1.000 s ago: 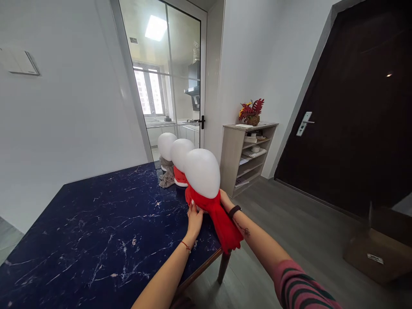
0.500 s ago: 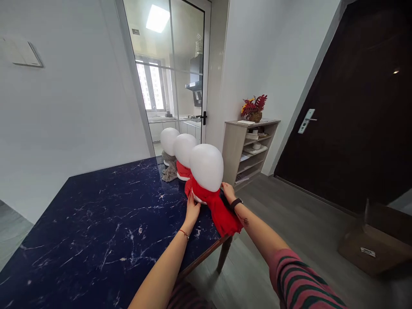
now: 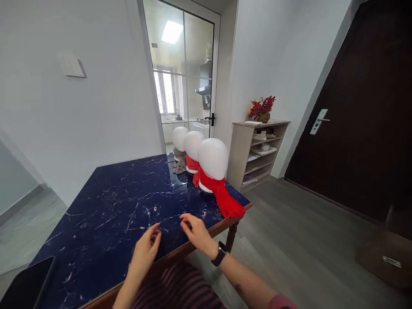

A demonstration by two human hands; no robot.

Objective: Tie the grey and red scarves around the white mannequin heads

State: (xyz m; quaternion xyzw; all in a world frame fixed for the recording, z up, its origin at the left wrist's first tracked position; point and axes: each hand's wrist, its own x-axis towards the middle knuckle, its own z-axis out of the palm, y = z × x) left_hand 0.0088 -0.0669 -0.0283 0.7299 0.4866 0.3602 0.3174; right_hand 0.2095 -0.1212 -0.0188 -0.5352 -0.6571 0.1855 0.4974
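Three white mannequin-style heads stand in a row along the table's far right side. Around the neck of the nearest white head (image 3: 213, 158) is wrapped a red scarf (image 3: 227, 199), its end trailing to the table corner. The middle white head (image 3: 194, 145) wears red cloth at its base, and the farthest white head (image 3: 180, 138) has a grey-brown scarf (image 3: 179, 165). My left hand (image 3: 146, 249) and my right hand (image 3: 198, 234) hover near the table's front edge, apart from the heads. Both have loosely bent, parted fingers and hold nothing.
The dark blue marbled table (image 3: 128, 193) has a wooden edge. A black phone (image 3: 28, 283) lies at its near left corner. Beyond are a glass door (image 3: 196, 64), a shelf unit (image 3: 244, 150) with a flower basket (image 3: 263, 116), a dark door (image 3: 354, 107) and a cardboard box (image 3: 383, 257).
Both hands have let go of the nearest head and its red scarf and drawn back toward me. The head stays standing. The view has shifted, bringing the phone into sight.
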